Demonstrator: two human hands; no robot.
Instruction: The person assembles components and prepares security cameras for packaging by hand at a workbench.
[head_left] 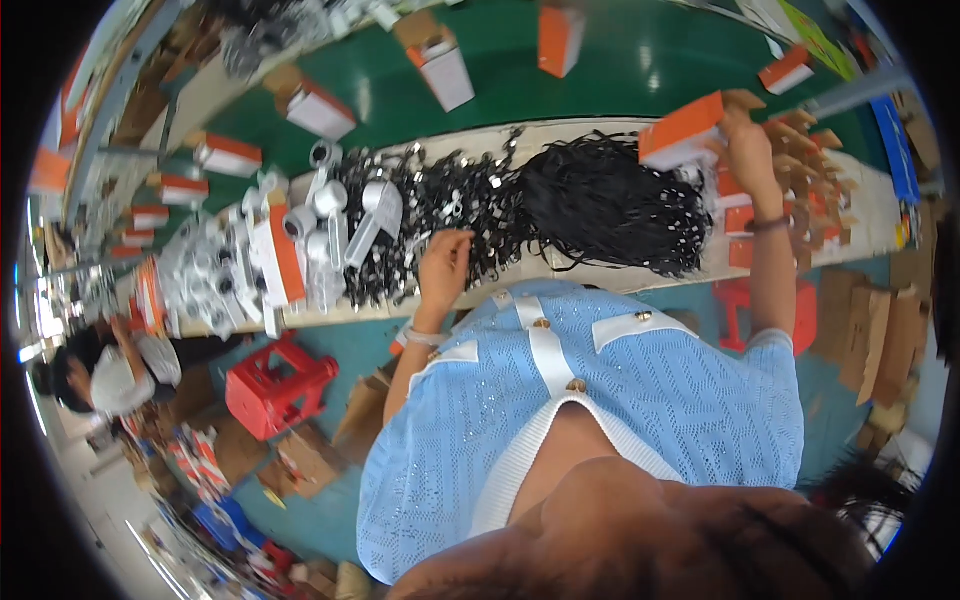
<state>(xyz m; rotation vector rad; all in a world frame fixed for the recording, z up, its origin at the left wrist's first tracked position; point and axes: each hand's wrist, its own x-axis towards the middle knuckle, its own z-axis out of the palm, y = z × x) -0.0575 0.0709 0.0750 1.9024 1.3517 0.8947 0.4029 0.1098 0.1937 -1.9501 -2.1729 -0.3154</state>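
Note:
My right hand (748, 150) grips an orange-and-white carton (685, 130) by its right end, where its brown cardboard flaps stand open. The carton is held over the right part of the bench, beside a big bundle of black cords (595, 200). My left hand (445, 268) hovers at the near edge of a loose spread of black cords with small shiny ends (430, 195). Its fingers are loosely bent and apart, with nothing visible in them. To its left lie white handheld devices (378, 212) with round heads and handles, several in clear wrapping.
More open cartons (800, 190) crowd the bench's right end. Several orange-and-white cartons (440, 70) stand along the green belt (500, 90) beyond. Another carton (278, 255) lies among the devices. A red stool (280, 385) and another person (125, 370) are at the left.

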